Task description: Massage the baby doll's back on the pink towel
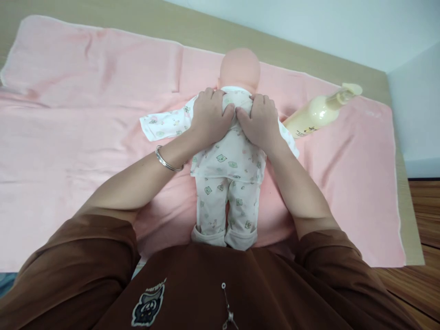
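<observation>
No wording can be read with certainty: on the brown shirt (268, 284), slanted lettering (156, 287) is seen by a dark badge (148, 306); on the bottle (318, 112), tiny print is blurred.

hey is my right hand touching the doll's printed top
Touching: the head view shows your right hand lying over the shoulder of the printed top, with no gap showing.

One head-worn view: looks forward and steeply down at doll (226, 149) from close above.
</observation>
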{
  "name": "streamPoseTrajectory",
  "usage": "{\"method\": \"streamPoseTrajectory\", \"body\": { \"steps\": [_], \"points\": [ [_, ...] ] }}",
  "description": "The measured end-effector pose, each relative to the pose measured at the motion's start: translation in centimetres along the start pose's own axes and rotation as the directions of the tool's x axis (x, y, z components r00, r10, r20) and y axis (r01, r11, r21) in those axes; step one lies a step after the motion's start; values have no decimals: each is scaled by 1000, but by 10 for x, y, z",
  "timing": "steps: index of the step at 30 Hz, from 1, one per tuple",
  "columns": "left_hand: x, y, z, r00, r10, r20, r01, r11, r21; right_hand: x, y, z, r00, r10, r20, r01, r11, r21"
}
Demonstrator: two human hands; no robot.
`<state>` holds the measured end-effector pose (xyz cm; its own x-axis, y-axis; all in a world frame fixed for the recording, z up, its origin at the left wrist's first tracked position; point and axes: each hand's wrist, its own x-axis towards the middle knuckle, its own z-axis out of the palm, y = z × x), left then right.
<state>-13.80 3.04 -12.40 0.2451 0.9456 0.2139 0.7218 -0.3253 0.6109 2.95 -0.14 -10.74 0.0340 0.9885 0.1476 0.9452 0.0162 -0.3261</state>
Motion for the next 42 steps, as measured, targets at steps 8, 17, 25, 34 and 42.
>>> {"method": "streamPoseTrajectory", "body": {
  "steps": [8, 17, 25, 34, 42],
  "points": [
    [2, -15, 12, 996, 7, -87, -11, 999, -41, -1, -10, -3, 995, 97, 19, -96, 994, -44],
    [1, 5, 2, 993, -112, -34, 115, 991, 75, -1, -10, -1, 995, 98, -14, -98, 995, -17],
    [0, -8, 8, 995, -40, -92, 37, 999, -30, -7, -29, -16, 983, 183, -18, -184, 979, -90],
    [-6, -1, 0, 989, -17, -145, 11, 999, -43, 1, 0, -7, 999, 54, 1, -54, 998, 26],
    [-9, -8, 4, 986, 41, -164, -51, 997, -53, -7, -8, -25, 995, 76, 59, -74, 997, -37]
  ]
}}
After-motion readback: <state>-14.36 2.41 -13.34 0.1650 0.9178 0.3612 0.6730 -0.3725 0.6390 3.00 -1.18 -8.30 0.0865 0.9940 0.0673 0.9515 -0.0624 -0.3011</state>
